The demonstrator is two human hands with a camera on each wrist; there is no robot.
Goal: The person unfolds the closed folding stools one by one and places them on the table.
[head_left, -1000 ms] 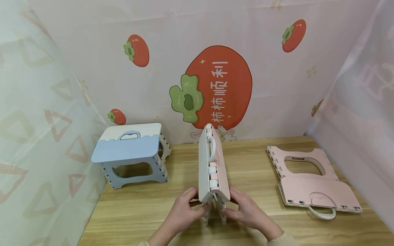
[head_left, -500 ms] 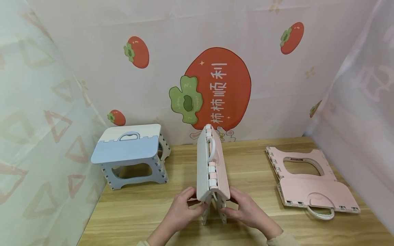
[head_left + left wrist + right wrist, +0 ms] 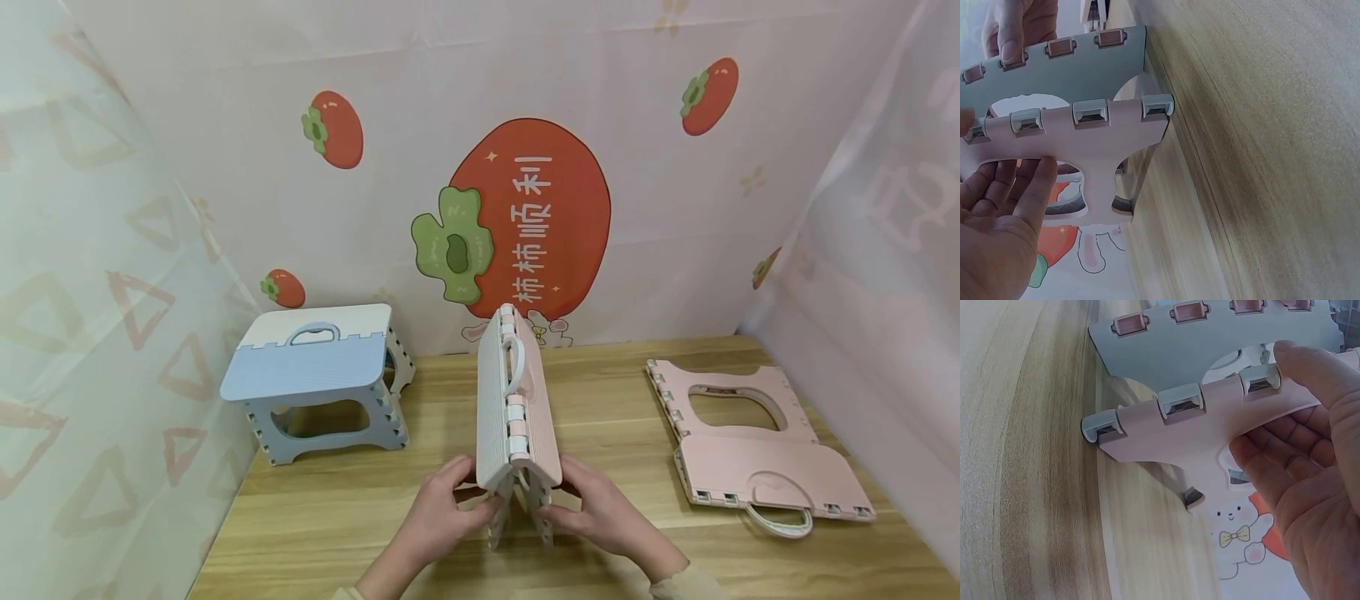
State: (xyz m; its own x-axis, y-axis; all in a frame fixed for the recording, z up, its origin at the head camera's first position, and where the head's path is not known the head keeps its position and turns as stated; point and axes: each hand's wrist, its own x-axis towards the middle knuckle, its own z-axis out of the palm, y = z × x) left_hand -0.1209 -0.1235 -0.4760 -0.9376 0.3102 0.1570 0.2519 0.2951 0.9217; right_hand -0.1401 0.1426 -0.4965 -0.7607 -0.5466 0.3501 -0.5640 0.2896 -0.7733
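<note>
At the far left, a blue-and-white stool (image 3: 300,371) is standing unfolded on the wooden table (image 3: 600,396). Next, the left hand (image 3: 442,510) is gripping a side panel of a pink-and-white stool (image 3: 491,417), its fingers reaching into the cutout. This stool is standing upright mid-table, partly folded, its 2 top halves sloping from a hinged ridge. The right hand (image 3: 606,515) is gripping the opposite side panel. Farther right, a pink stool (image 3: 772,471) is lying flat, its handle pointing toward the person.
</note>
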